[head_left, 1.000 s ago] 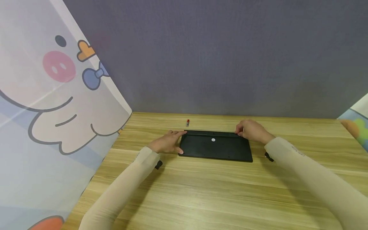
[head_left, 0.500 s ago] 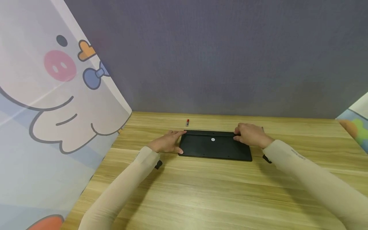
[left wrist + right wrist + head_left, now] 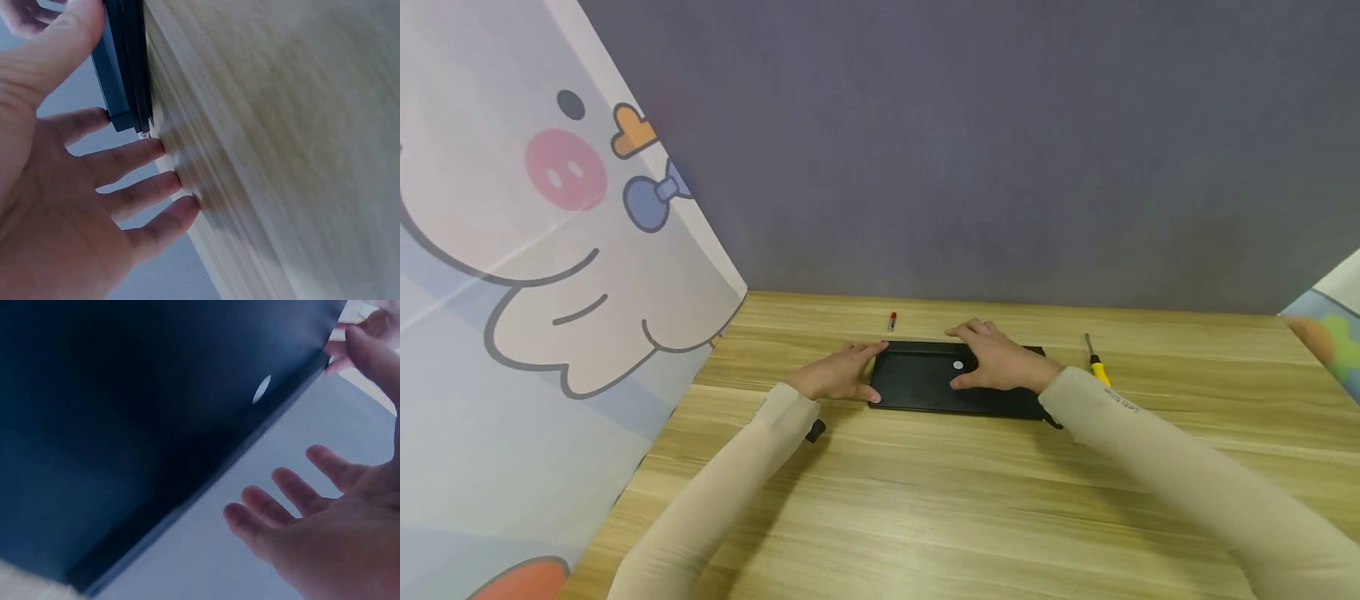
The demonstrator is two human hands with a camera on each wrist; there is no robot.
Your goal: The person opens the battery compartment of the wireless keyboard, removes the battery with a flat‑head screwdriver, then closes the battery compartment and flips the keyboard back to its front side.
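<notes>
A flat black rectangular board, which looks like a keyboard lying face down [image 3: 917, 383], rests on the wooden table with a round white sticker on its upper side. My left hand [image 3: 842, 372] spans its left end, thumb at the near corner and index finger at the far corner. In the left wrist view the fingers of the left hand [image 3: 81, 181] are straight, the lower ones beside the board's end. My right hand [image 3: 996, 358] is over the right half of the board, fingers spread and holding nothing. The right wrist view shows the right hand's fingers [image 3: 269, 506] apart beyond the long edge.
Behind the board's left end lies a small red-and-silver cylinder like a battery [image 3: 892, 322]. A screwdriver with a yellow handle [image 3: 1099, 369] lies right of the board, partly hidden by the right sleeve. A grey partition [image 3: 970, 167] closes off the table's back.
My right hand has left the board's far right edge and moved left over its middle, its fingers spreading. The screwdriver has come into sight. My left hand has stayed put.
</notes>
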